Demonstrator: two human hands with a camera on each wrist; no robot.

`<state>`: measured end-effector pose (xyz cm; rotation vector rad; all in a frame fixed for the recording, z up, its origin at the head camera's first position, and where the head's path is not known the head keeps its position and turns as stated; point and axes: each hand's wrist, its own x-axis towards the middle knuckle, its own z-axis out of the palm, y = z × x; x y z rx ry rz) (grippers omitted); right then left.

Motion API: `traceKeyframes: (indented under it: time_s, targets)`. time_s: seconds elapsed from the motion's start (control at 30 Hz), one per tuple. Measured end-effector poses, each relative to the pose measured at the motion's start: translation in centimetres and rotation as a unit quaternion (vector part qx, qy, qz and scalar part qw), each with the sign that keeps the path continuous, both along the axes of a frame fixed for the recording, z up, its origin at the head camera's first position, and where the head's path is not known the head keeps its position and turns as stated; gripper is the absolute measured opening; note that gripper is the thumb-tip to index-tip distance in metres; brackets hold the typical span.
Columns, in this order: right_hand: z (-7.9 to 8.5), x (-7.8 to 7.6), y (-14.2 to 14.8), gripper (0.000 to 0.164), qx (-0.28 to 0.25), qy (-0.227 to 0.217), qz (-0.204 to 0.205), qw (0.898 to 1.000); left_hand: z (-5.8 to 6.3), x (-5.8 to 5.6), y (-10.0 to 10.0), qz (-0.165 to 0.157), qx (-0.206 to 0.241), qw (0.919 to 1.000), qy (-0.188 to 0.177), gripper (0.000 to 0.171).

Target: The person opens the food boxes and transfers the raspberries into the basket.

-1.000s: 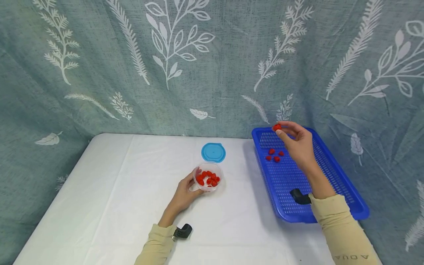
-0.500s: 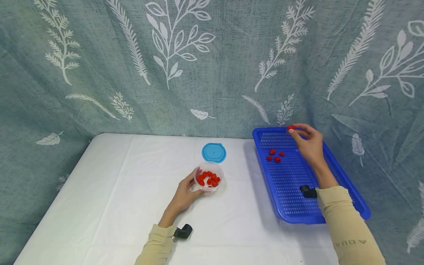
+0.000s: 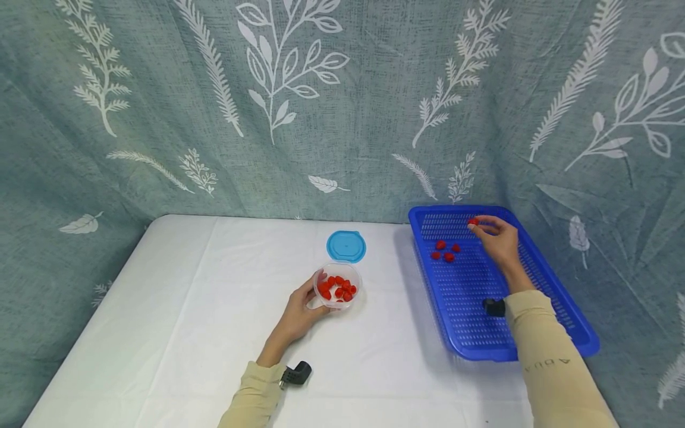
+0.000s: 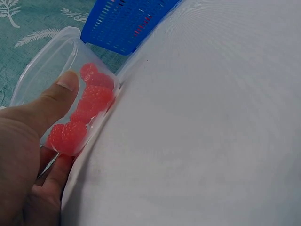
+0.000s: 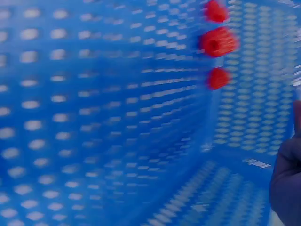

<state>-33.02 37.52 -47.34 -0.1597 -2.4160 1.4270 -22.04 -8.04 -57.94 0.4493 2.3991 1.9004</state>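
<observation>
My left hand (image 3: 296, 313) grips a clear plastic tub (image 4: 44, 77) standing on the white table, its thumb pressed along the side. Inside the tub lie several raspberries (image 4: 96, 96). Over the far end of the blue basket (image 3: 446, 333), my right hand (image 3: 499, 241) pinches one raspberry (image 3: 473, 221) between thumb and fingers. Several more raspberries (image 3: 448, 257) sit on the basket floor, to the left of that hand. In the blurred right wrist view, only part of the right hand (image 5: 288, 181) shows at the edge; the pinched raspberry cannot be made out there.
A round blue lid (image 3: 346, 246) lies flat just behind the tub. The basket has raised slotted walls and stands at the table's right side. Behind the white table (image 3: 214, 333) hangs a green leaf-patterned curtain (image 3: 369, 107).
My right hand, with the raspberry in its fingers, has moved right and then down toward the basket floor. The left hand and the tub stay in place.
</observation>
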Motion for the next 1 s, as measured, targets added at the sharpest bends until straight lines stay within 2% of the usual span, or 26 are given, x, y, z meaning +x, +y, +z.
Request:
traceKeyframes:
  time_s: [0.2,0.53,0.77,1.0]
  targets:
    - [-2.5,-0.2,1.4,0.049,0.006,-0.048,0.000,0.999,-0.1,-0.1,0.0,0.002,-0.002,1.0000,0.000,0.084]
    - [-5.3,-0.3,2.0,0.044,-0.005,-0.081,0.013,0.997,-0.3,-0.1,0.0,-0.001,0.003,0.9999,0.016,0.083]
    - [-5.7,-0.3,2.0,0.043,0.004,-0.112,0.030,0.993,-0.1,-0.1,-0.1,-0.002,0.002,1.0000,0.003,0.084]
    - [-5.7,-0.4,1.6,0.043,0.015,-0.122,0.028,0.992,-0.1,-0.2,-0.1,-0.002,0.006,1.0000,-0.002,0.085]
